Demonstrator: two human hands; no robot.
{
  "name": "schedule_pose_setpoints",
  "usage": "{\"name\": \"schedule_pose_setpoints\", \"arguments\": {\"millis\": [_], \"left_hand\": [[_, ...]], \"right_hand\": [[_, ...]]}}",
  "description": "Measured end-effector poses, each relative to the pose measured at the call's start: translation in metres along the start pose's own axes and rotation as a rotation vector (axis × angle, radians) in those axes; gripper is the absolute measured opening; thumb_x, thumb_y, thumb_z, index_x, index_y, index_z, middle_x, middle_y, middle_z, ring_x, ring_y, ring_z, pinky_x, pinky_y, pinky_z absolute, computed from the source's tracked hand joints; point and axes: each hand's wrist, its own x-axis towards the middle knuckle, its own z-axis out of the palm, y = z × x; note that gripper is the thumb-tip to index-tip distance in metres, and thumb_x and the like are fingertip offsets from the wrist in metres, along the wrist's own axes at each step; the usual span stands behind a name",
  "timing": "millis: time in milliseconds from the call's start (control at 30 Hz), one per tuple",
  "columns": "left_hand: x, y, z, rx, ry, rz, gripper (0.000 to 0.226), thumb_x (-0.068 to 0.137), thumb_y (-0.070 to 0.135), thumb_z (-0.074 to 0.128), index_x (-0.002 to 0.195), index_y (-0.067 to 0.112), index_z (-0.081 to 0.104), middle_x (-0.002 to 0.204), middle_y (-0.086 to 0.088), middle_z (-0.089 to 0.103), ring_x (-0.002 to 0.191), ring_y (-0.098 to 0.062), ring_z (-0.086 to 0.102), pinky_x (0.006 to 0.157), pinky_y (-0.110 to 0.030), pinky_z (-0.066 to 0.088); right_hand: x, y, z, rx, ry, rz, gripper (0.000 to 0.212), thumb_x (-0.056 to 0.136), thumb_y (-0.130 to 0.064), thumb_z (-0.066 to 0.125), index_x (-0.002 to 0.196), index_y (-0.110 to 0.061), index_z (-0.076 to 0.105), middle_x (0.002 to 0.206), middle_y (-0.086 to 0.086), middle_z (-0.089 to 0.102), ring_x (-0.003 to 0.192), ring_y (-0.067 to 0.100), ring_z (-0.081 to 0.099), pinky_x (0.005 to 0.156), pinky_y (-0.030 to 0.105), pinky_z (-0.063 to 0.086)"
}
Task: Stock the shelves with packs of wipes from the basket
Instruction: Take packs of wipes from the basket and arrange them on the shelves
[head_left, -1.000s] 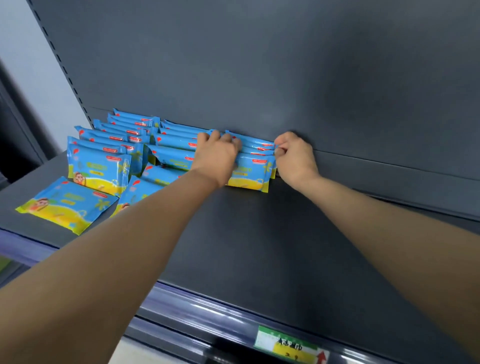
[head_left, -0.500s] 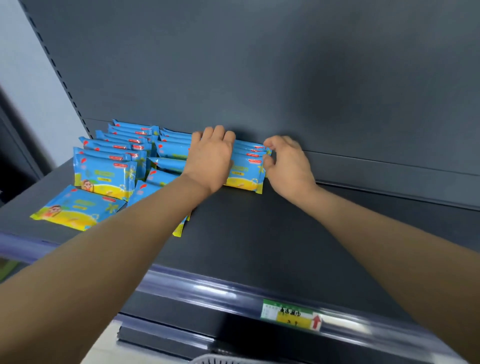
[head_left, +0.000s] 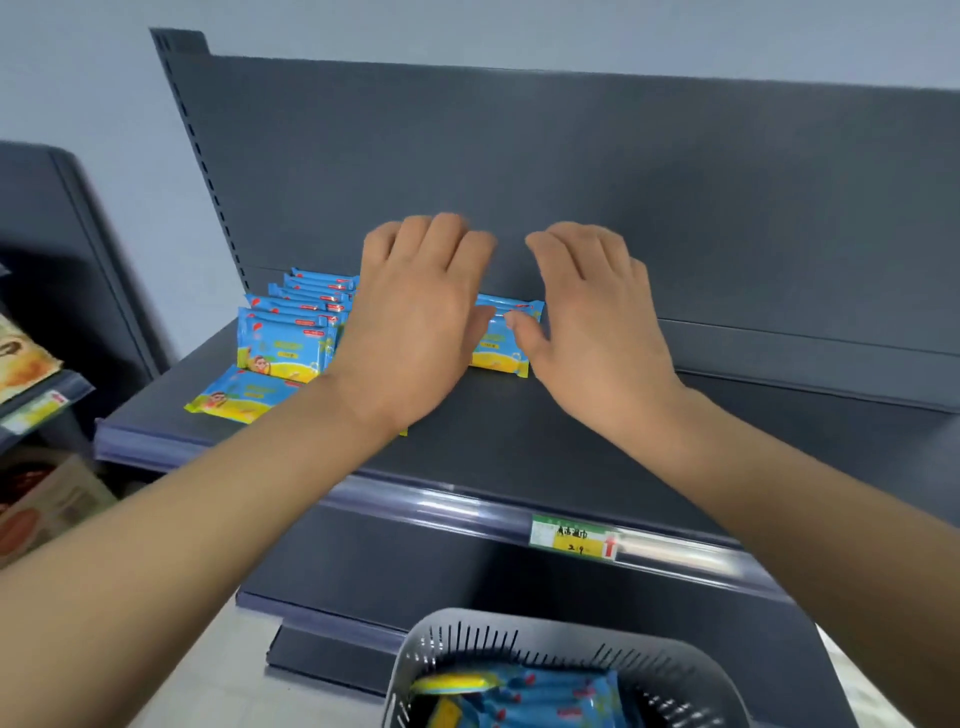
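Observation:
Blue and yellow packs of wipes stand in rows at the back left of the dark grey shelf (head_left: 571, 431). The left row (head_left: 283, 338) stands upright, and one pack (head_left: 244, 395) lies flat in front of it. Another upright stack (head_left: 501, 338) shows between my hands. My left hand (head_left: 415, 322) hovers in front of the packs with straight fingers and holds nothing. My right hand (head_left: 592, 327) is beside it, fingers relaxed, also holding nothing. The grey slotted basket (head_left: 691, 670) at the bottom holds more packs (head_left: 524, 696).
A price label (head_left: 574, 538) sits on the shelf's front rail. To the left, another shelf unit carries an orange packet (head_left: 21, 364), with boxes (head_left: 41, 509) below it. The shelf's right half is bare.
Both hands have let go of the stack and drawn back toward me with fingers spread. The view has pulled back and down, so the basket now shows.

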Motion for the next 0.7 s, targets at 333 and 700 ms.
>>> {"name": "schedule_pose_setpoints", "arguments": {"millis": [333, 700], "left_hand": [[-0.028, 0.084, -0.106, 0.084, 0.09, -0.007, 0.042, 0.073, 0.017, 0.067, 0.11, 0.001, 0.058, 0.106, -0.017, 0.06, 0.095, -0.037, 0.056, 0.086, -0.037, 0.029], [-0.152, 0.156, -0.077, 0.043, -0.398, -0.16, 0.049, 0.072, 0.019, 0.072, 0.113, 0.001, 0.055, 0.106, -0.02, 0.056, 0.096, -0.039, 0.054, 0.082, -0.045, 0.038]], "right_hand": [[-0.064, 0.0, -0.109, 0.016, 0.194, -0.132, 0.055, 0.073, -0.017, 0.07, 0.122, 0.001, 0.052, 0.125, 0.016, 0.054, 0.12, 0.036, 0.047, 0.095, 0.043, 0.035], [-0.188, 0.024, -0.076, 0.117, -0.214, -0.236, 0.047, 0.083, -0.026, 0.059, 0.125, -0.009, 0.047, 0.131, 0.008, 0.046, 0.123, 0.03, 0.039, 0.095, 0.038, 0.029]]}}
